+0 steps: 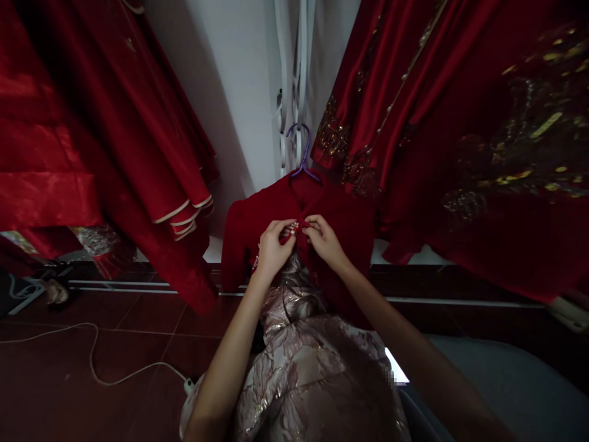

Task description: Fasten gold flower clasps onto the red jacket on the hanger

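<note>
A dark red long-sleeved cardigan (343,224) hangs on a purple hanger (305,161) straight ahead. Both hands meet at its front opening, just below the neckline. My left hand (275,245) pinches the left front edge, beside a cluster of pearl-like beads (291,229). The fingers of my right hand (323,240) are closed on the opposite edge, close to the left fingertips. Whatever small fastening lies between the fingertips is hidden. Below the hands, a shiny pinkish patterned garment (313,368) fills the lower middle.
Red garments (138,135) hang to the left, and red gowns with gold sequins (519,135) hang to the right. Behind the hanger stands a white frame (301,67). A white cable (96,356) runs over the tiled floor (138,344). Shoes (56,291) lie at far left.
</note>
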`<act>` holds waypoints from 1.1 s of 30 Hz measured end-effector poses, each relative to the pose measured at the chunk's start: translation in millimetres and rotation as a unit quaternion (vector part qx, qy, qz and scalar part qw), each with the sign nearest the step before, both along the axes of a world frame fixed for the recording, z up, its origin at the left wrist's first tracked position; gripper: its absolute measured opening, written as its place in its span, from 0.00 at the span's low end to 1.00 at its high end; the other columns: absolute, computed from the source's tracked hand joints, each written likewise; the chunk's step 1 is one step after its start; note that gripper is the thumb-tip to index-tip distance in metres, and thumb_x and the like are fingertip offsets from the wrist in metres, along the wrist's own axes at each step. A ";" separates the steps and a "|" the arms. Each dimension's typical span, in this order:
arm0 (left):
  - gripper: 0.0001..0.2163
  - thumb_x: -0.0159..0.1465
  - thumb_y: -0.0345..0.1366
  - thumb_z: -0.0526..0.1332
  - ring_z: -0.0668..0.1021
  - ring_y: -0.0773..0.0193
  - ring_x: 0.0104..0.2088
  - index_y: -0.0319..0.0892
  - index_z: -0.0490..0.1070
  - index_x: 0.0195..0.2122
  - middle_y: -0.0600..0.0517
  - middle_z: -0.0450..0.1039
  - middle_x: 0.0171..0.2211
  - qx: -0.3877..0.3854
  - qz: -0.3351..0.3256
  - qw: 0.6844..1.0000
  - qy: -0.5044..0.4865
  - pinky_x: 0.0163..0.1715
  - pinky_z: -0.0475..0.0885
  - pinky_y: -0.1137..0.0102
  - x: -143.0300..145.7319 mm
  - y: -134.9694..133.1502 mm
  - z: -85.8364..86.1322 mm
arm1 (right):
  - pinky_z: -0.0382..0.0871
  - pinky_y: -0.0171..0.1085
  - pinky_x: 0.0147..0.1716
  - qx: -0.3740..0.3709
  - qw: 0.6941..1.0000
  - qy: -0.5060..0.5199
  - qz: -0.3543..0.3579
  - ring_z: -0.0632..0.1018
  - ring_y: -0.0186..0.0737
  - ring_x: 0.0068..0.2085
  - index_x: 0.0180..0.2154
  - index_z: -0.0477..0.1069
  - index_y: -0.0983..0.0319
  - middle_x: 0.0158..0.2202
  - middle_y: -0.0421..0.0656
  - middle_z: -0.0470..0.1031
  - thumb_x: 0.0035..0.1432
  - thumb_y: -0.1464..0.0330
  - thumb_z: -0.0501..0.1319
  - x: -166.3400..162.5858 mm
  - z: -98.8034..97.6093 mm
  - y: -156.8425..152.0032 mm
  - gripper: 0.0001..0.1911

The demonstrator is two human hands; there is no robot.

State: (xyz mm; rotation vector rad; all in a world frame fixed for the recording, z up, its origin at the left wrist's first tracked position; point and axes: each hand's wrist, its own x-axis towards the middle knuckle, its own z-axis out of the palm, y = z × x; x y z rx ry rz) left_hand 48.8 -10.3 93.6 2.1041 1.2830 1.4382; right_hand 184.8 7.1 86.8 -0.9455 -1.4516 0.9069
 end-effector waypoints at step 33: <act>0.07 0.60 0.34 0.54 0.74 0.67 0.32 0.41 0.69 0.37 0.51 0.71 0.34 0.045 -0.052 0.989 0.129 0.36 0.69 0.73 -6.8 -9.0 14.4 | 0.76 0.36 0.39 0.143 0.984 -0.062 -0.090 0.76 0.37 0.40 0.44 0.73 0.59 0.43 0.43 0.73 0.52 0.62 0.61 10.4 2.5 -32.0 0.17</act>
